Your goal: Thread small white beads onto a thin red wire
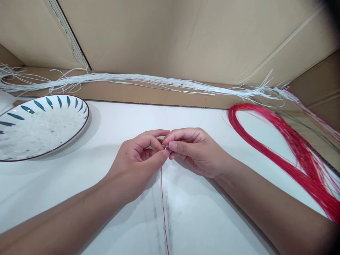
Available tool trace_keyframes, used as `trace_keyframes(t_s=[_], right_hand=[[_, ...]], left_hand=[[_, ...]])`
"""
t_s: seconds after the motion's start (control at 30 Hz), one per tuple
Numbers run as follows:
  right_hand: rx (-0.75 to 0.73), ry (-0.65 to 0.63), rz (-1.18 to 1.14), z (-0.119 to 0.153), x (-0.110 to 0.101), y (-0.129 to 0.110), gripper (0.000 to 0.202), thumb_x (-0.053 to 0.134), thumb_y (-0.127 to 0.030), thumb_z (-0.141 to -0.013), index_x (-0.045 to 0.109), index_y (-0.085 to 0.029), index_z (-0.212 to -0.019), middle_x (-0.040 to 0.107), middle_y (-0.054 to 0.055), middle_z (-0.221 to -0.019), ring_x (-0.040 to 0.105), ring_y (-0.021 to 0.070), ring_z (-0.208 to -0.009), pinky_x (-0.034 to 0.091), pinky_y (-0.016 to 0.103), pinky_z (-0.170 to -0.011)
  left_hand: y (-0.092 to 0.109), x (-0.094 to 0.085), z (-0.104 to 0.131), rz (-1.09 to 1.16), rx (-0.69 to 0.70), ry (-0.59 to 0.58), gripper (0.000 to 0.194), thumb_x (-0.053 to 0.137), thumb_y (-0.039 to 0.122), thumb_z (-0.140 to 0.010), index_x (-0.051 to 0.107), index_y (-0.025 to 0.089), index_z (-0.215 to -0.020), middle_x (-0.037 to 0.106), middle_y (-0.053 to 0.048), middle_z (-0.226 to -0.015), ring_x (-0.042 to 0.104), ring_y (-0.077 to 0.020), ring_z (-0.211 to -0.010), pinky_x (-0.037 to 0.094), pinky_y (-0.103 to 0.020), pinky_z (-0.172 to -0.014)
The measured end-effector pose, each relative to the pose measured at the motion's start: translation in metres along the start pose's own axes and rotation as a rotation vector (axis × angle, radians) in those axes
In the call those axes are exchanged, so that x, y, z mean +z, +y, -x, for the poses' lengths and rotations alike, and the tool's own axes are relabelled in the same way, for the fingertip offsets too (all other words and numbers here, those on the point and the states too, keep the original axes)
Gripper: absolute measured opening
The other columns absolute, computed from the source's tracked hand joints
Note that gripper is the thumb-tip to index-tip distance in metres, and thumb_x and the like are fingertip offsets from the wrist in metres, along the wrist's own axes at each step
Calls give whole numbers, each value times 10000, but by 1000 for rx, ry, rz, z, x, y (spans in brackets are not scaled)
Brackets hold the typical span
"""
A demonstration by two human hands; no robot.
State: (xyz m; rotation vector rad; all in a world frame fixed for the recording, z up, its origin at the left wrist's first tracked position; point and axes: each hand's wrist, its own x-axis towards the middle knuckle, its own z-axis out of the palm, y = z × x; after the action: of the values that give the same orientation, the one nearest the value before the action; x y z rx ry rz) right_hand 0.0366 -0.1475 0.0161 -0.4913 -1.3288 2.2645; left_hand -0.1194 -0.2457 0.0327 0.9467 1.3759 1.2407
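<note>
Well, the left hand (140, 157) and the right hand (196, 150) meet in the middle, thumbs and fingers pinched tight on one thin red string (163, 212). Something tiny and pale shows between the fingertips, but it is too small to tell what it is. From under the left hand, the red string runs down over the white table (111, 117) toward the person. A few little pale bits seem to be on it, so I think that part is done, and the spot in the fingers looks only partway done.

Farther out on the left is a big plate (63, 106) with blue leaf marks, full of small clear bits. On the right lies a big loop of red strings (305, 182). That looks like plenty left. At the back, long white strings (159, 79) lie along the brown cardboard (159, 35). I can see no words, labels or brand names anywhere.
</note>
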Motion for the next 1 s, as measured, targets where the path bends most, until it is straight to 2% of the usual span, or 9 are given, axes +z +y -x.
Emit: trace_keyframes(t_s=[0.4,0.57,0.73,1.0], right_hand=[[1,-31,-22,1,-1,0,90,827,-243,-870,792,-160,-864,732,19,-780,653,97,-719,539,251,-720],[6,-23,-6,2,-2,1,99,834,-258,-863,793,-168,-866,728,15,-768,658,109,-730,547,270,-733],[5,-13,7,1,-2,1,102,831,-267,-865,793,-173,-867,724,14,-765,654,114,-736,545,272,-729],[6,-18,11,2,-2,3,94,811,-256,-883,790,-164,-878,729,23,-793,656,123,-762,542,291,-761]], left_hand=[[0,1,1,12,5,-2,213,746,226,-808,674,204,-609,696,-33,-1363,690,-285,-1179,580,-413,-921],[0,1,0,11,13,-10,187,748,235,-806,693,202,-630,694,-44,-1374,723,-260,-1071,583,-416,-909],[0,0,0,9,11,-8,201,753,228,-803,680,204,-617,691,-31,-1371,694,-277,-1172,584,-364,-863],[-1,0,0,4,27,-16,203,744,235,-821,688,206,-628,685,-26,-1369,699,-260,-1147,579,-380,-890]])
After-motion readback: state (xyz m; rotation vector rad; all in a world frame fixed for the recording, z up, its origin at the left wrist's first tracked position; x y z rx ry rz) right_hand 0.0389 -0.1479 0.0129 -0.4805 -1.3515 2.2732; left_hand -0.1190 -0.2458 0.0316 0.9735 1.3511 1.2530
